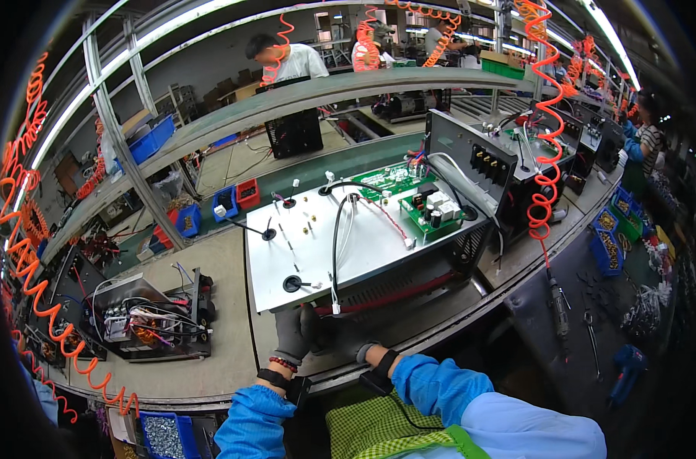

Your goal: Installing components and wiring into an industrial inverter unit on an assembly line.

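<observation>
A metal chassis point(302, 260) with a white top plate lies on the bench in front of me. Black and white cables rise through grommets in the plate, and a green circuit board point(432, 213) sits toward its far right. My left hand point(293, 333), in a grey glove, is closed at the chassis's near left corner, just below the plate's edge; what it holds is hidden. Close by, my right hand point(348, 344) reaches toward the shadowed near side of the chassis. Its dark glove blends into the shadow, so its fingers do not show. A white connector point(335, 308) hangs over the near edge.
An open unit with wires point(145, 325) stands on the left. Orange coiled hoses point(543, 153) hang on both sides. On the right, a dark side table point(531, 306) carries a screwdriver point(559, 314), a wrench point(591, 336) and blue parts bins point(606, 252). A person point(294, 61) works behind the shelf.
</observation>
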Demonstrator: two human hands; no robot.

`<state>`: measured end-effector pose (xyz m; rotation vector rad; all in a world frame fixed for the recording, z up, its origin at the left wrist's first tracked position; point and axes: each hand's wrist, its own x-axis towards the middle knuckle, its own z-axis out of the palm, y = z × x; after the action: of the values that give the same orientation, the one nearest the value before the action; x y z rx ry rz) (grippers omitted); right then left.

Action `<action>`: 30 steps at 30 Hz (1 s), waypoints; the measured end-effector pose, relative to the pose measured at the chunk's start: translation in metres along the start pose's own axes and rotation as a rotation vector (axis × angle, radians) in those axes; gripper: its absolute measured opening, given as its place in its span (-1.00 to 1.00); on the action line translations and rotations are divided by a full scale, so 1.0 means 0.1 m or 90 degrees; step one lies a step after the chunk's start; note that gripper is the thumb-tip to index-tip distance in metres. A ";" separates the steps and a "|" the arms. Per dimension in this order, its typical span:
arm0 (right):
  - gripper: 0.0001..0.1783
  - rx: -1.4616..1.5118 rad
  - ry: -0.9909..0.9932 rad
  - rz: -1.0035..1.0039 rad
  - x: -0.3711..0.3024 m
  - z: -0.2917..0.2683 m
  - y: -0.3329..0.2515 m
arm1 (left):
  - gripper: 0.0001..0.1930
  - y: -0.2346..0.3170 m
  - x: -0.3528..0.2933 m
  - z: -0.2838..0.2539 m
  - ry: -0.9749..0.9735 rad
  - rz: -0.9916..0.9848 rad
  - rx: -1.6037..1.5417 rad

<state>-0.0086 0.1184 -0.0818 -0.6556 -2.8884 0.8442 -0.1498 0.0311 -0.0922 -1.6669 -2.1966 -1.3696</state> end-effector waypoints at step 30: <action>-0.59 0.285 0.058 -0.171 0.20 0.34 0.35 | -0.70 0.08 0.01 -0.04 -0.008 -0.009 0.049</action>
<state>-0.0191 0.1359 -0.1296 -0.2470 -2.4945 1.3128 -0.1454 0.0290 -0.0846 -1.6429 -2.2414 -1.2637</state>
